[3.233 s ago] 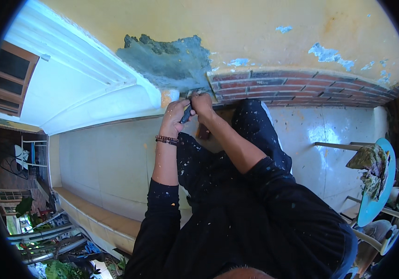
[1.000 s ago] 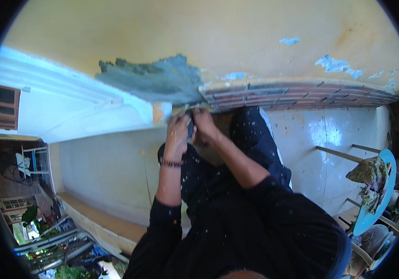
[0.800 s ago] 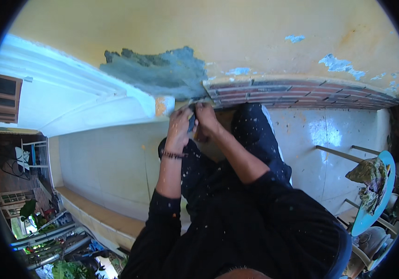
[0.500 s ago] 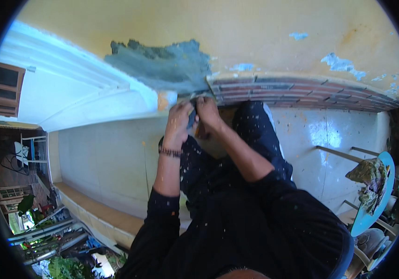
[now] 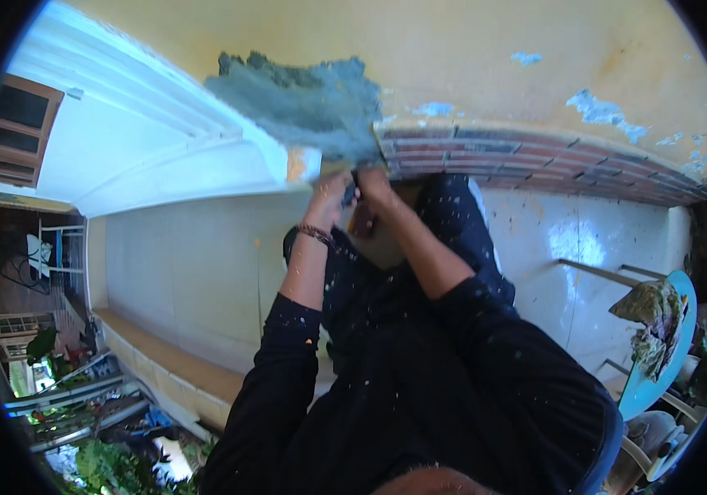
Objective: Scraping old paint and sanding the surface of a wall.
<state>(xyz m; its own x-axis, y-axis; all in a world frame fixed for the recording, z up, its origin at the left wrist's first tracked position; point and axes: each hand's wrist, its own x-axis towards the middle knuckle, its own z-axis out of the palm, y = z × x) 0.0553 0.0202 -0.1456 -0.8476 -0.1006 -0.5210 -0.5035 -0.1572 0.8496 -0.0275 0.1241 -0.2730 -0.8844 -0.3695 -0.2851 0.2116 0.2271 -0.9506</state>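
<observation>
My left hand (image 5: 330,200), with a beaded bracelet at the wrist, is closed around a dark, flat-looking object (image 5: 349,195) low against the wall. Beside it, my right hand (image 5: 373,186) curls at the same object; what its fingers hold is hidden. A reddish-brown piece (image 5: 362,221) shows just below the hands, its kind unclear. Both hands are at the lower edge of a patch of grey mortar (image 5: 304,103) on the yellow wall, where the brick strip begins.
A red-brown brick strip (image 5: 494,157) runs along the wall base to the right. White moulding (image 5: 155,124) is at left. Pale tiles (image 5: 188,264) cover the floor. A turquoise-topped stool (image 5: 659,363) with a crumpled cloth (image 5: 655,322) stands at right. Blue paint shows through peeling wall spots.
Both hands have shifted slightly and stay close together at the base of the grey patch. My left forearm has turned a little, and the whole view has moved slightly.
</observation>
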